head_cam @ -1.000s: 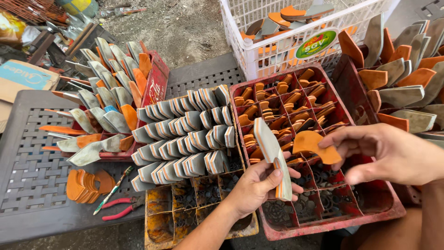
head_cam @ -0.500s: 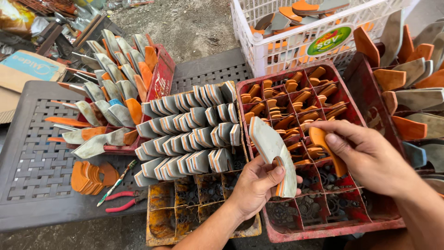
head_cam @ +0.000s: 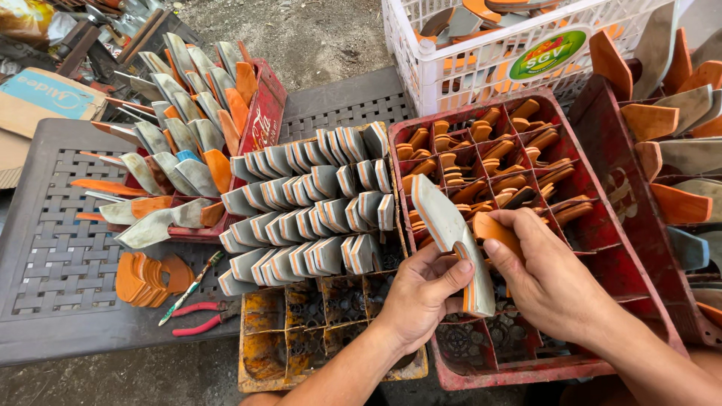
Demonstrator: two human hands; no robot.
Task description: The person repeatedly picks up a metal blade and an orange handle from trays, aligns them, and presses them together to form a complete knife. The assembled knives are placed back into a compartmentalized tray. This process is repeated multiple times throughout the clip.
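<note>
My left hand (head_cam: 421, 295) grips a curved grey blade-shaped piece (head_cam: 449, 229) with an orange edge, held upright over the red crate (head_cam: 594, 233). My right hand (head_cam: 543, 274) holds a small orange wedge piece (head_cam: 492, 229) against that grey piece. Both hands meet above the crate's near compartments. The far compartments of the red crate hold several orange and brown pieces (head_cam: 489, 162). To the left, a yellow crate (head_cam: 259, 353) carries rows of grey pieces (head_cam: 308, 207) standing on edge.
A white plastic basket (head_cam: 459, 64) with more pieces stands behind the red crate. Further grey and orange pieces fill a red crate at left (head_cam: 263, 113) and one at right (head_cam: 662, 150). Red-handled pliers (head_cam: 199, 316) and stacked orange pieces (head_cam: 147, 278) lie on the dark woven table (head_cam: 53, 248).
My right hand has brought the orange piece leftward and down against the grey piece in my left hand. The left hand has kept its hold and shifted slightly.
</note>
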